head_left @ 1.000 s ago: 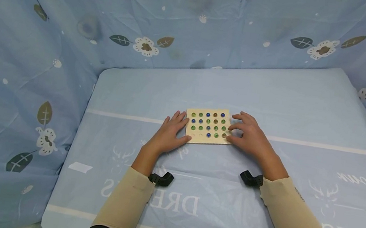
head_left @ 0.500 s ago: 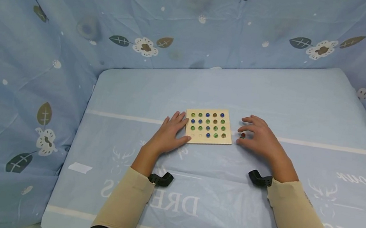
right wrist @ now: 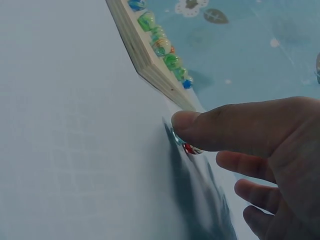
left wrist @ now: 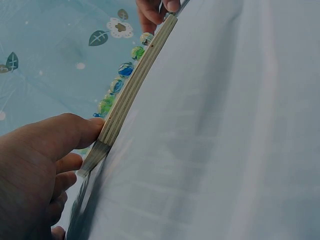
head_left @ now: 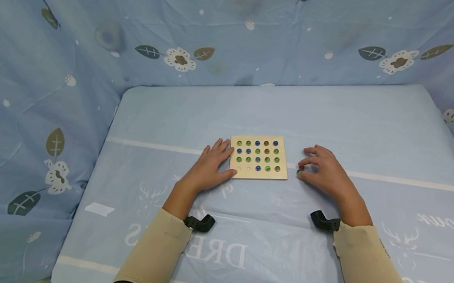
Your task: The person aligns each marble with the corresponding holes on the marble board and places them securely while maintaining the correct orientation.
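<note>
My left hand [head_left: 211,161] rests at the left end of a pale wooden board [head_left: 260,176]. Its fingers lie straight along that end, and the thumb presses the near left corner, as the left wrist view also shows. Rows of green, blue and amber marbles [head_left: 258,168] sit in the board; two holes in the near row are bare. Right of the board, my right hand [head_left: 324,173] bends its fingers over a red marble [head_left: 302,168] and a green marble [head_left: 299,171] on the sheet. In the right wrist view the thumb partly hides them; whether it pinches one cannot be told.
A light blue printed sheet [head_left: 214,110] covers the flat surface. Patterned blue fabric [head_left: 244,26] rises behind it and at both sides. A white paper-like patch [head_left: 99,209] lies at the left. Black camera mounts [head_left: 325,221] sit on both wrists.
My right hand has moved right, from the board's right edge to the red and green marbles, then slightly farther. The left hand has stayed on the board.
</note>
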`<state>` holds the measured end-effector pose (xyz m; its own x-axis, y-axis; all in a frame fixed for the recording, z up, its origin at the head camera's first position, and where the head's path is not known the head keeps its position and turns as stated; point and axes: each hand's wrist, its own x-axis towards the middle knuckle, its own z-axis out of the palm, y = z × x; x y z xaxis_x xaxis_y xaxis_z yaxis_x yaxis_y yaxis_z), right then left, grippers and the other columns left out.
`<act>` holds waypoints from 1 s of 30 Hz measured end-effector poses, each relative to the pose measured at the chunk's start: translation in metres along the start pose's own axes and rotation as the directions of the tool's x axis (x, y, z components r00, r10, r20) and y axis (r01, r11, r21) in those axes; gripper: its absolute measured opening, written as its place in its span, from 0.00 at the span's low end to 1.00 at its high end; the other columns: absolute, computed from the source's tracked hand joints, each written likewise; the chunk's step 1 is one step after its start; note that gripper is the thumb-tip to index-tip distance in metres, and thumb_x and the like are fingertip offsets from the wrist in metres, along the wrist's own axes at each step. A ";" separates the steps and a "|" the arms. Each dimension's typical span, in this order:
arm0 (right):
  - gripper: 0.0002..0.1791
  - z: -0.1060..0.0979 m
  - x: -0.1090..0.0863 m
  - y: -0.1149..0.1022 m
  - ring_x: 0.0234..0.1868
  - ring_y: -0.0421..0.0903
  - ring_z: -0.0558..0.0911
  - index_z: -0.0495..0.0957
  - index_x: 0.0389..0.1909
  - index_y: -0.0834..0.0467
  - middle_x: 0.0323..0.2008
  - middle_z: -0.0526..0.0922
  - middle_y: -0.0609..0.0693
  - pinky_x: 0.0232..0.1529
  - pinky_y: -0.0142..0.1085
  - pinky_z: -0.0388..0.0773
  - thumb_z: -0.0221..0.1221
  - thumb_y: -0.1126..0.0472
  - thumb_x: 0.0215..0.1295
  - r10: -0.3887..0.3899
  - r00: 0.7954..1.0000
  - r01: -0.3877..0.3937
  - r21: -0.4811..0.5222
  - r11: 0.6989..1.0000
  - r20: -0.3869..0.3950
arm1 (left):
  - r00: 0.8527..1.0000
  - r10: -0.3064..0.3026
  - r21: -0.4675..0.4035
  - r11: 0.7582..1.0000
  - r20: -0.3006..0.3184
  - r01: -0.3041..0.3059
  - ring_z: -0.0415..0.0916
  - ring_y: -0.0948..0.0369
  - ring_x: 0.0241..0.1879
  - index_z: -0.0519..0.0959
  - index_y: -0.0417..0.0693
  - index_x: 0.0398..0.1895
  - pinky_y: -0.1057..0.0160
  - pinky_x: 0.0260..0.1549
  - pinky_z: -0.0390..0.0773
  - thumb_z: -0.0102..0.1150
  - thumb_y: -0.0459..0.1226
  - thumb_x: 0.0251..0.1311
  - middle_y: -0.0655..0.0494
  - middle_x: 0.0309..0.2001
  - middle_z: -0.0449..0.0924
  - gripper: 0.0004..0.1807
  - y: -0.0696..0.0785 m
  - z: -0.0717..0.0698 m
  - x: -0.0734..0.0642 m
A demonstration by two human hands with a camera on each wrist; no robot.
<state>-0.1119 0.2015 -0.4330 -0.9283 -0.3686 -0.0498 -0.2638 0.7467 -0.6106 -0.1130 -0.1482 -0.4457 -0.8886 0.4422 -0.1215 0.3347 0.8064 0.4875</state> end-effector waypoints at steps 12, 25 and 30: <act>0.09 0.002 0.001 -0.003 0.70 0.61 0.54 0.85 0.37 0.56 0.61 0.69 0.59 0.67 0.57 0.53 0.66 0.59 0.56 0.013 1.000 -0.013 -0.003 1.000 0.004 | 1.000 0.003 -0.001 1.000 0.014 -0.003 0.30 0.59 0.75 0.51 0.54 0.74 0.48 0.71 0.37 0.48 0.59 0.63 0.60 0.76 0.38 0.41 -0.001 0.001 0.000; 0.08 0.006 0.003 -0.003 0.70 0.60 0.55 0.85 0.36 0.56 0.60 0.70 0.58 0.67 0.56 0.53 0.67 0.59 0.55 0.014 1.000 -0.014 -0.009 1.000 -0.016 | 1.000 -0.007 -0.006 1.000 0.009 0.007 0.30 0.60 0.75 0.51 0.55 0.74 0.48 0.71 0.36 0.49 0.58 0.62 0.60 0.76 0.39 0.41 -0.002 0.002 0.001; 0.08 0.007 0.003 -0.003 0.70 0.61 0.55 0.85 0.36 0.56 0.60 0.71 0.58 0.67 0.56 0.53 0.67 0.59 0.55 0.005 1.000 -0.005 -0.005 1.000 -0.017 | 1.000 -0.008 -0.005 1.000 0.013 0.008 0.30 0.60 0.75 0.51 0.55 0.74 0.48 0.71 0.37 0.49 0.58 0.63 0.60 0.76 0.38 0.40 -0.001 0.001 0.000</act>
<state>-0.1117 0.1944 -0.4362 -0.9338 -0.3555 -0.0395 -0.2603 0.7511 -0.6067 -0.1132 -0.1487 -0.4477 -0.8874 0.4404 -0.1366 0.3255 0.8080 0.4911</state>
